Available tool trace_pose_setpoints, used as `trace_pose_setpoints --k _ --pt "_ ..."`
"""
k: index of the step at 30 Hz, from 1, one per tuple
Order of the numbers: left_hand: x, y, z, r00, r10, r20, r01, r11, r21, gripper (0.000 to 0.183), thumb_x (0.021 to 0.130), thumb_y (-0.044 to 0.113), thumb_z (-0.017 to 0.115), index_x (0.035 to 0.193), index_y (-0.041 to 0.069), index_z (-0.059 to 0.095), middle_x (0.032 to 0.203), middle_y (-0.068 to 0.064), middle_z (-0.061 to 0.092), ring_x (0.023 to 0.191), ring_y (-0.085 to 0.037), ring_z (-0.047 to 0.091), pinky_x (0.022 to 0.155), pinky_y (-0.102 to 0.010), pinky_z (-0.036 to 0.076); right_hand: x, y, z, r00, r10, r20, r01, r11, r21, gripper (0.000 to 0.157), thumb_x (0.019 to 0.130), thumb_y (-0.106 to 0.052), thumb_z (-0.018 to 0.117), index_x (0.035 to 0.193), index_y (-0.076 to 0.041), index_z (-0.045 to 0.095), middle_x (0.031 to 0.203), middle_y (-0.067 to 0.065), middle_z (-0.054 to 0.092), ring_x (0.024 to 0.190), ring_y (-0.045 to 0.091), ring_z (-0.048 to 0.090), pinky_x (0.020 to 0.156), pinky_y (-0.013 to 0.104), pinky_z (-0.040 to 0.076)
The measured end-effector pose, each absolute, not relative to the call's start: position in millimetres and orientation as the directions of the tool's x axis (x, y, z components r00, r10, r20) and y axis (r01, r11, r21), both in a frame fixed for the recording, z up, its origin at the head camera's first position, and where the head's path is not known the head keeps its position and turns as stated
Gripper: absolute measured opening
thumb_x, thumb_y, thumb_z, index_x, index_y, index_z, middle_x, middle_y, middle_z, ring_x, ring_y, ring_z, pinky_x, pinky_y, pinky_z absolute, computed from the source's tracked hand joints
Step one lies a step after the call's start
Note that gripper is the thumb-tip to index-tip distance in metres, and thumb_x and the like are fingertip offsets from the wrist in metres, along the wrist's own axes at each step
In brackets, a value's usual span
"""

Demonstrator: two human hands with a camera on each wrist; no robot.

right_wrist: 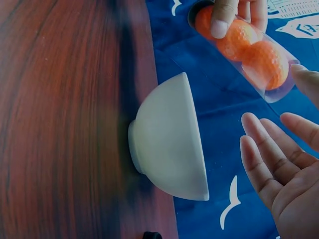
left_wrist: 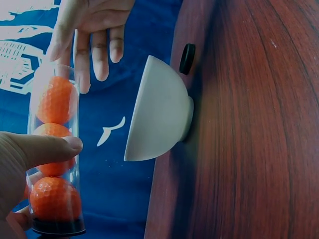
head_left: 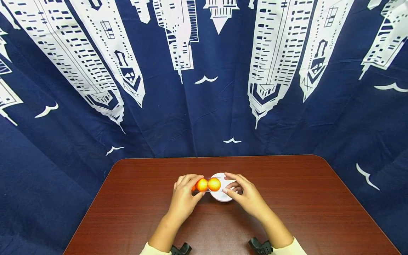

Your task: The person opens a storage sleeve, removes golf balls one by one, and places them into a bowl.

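Left hand (head_left: 186, 194) grips tube (left_wrist: 56, 127) over bowl rim (left_wrist: 141, 107) (open gap between).

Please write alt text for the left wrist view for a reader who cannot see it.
A left hand grips a clear tube holding three orange balls, with the right hand close to its far end. Nearby, a white bowl and a small black disc rest on a wooden table.

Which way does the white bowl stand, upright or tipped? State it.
Upright: in the wrist views, the bowl has its narrow foot on the table, wide rim facing away.
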State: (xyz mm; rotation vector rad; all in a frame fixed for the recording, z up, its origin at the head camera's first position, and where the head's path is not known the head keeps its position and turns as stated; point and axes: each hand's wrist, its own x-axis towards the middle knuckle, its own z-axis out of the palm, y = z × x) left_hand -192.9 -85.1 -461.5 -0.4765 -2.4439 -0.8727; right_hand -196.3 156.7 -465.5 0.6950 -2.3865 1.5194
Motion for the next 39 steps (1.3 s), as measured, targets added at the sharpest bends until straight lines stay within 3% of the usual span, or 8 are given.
trace_pose_setpoints --k 6,12,20,27,39 --pt "-191.6 -82.5 -461.9 -0.790 0.172 0.588 0.484 0.764 0.426 0.055 0.069 0.013 0.093 0.120 0.022 0.073 0.116 0.004 0.069 0.113 -0.019 0.057 0.088 -0.038 0.042 -195.0 154.9 -466.2 -0.862 -0.276 0.426 -0.501 0.334 -0.798 0.050 0.091 -0.018 0.076 0.137 -0.009 0.060 0.121 0.011 0.068 0.095 0.011 0.070 0.079 0.026 0.059" --pt "-191.1 -80.7 -462.6 -0.755 0.195 0.626 0.492 0.799 0.345 0.055 0.068 0.014 0.094 0.119 0.021 0.073 0.116 0.004 0.068 0.113 -0.021 0.057 0.086 -0.037 0.041 -195.8 153.4 -469.4 -0.861 -0.282 0.424 -0.501 0.319 -0.805 0.048 0.090 -0.016 0.077 0.135 -0.006 0.061 0.121 0.012 0.068 0.095 0.019 0.072 0.079 0.026 0.059" --pt "-190.2 -80.9 -463.0 -0.717 0.239 0.655 0.487 0.844 0.225 0.055 0.069 0.012 0.092 0.120 0.020 0.072 0.118 0.003 0.066 0.117 -0.023 0.055 0.085 -0.038 0.039 -194.5 151.4 -472.5 -0.864 -0.285 0.414 -0.493 0.322 -0.808 0.044 0.090 -0.017 0.077 0.132 -0.009 0.064 0.121 0.011 0.068 0.095 0.022 0.073 0.079 0.027 0.059" --pt "-190.7 -81.5 -462.4 -0.711 0.239 0.661 0.489 0.844 0.221 0.057 0.068 0.010 0.092 0.120 0.020 0.072 0.120 0.003 0.066 0.119 -0.022 0.056 0.088 -0.038 0.039 -195.0 149.8 -475.4 -0.873 -0.287 0.396 -0.474 0.300 -0.828 0.043 0.089 -0.015 0.077 0.130 -0.009 0.065 0.121 0.011 0.068 0.097 0.019 0.074 0.082 0.029 0.061" --pt "-191.9 -81.2 -464.4 -0.714 0.237 0.659 0.496 0.836 0.237 0.055 0.069 0.010 0.092 0.119 0.020 0.073 0.119 0.004 0.067 0.118 -0.021 0.056 0.089 -0.039 0.040 -193.5 152.0 -473.2 -0.901 -0.274 0.337 -0.411 0.287 -0.866 0.043 0.088 -0.019 0.079 0.128 -0.011 0.066 0.119 0.009 0.068 0.099 0.014 0.073 0.082 0.023 0.060"
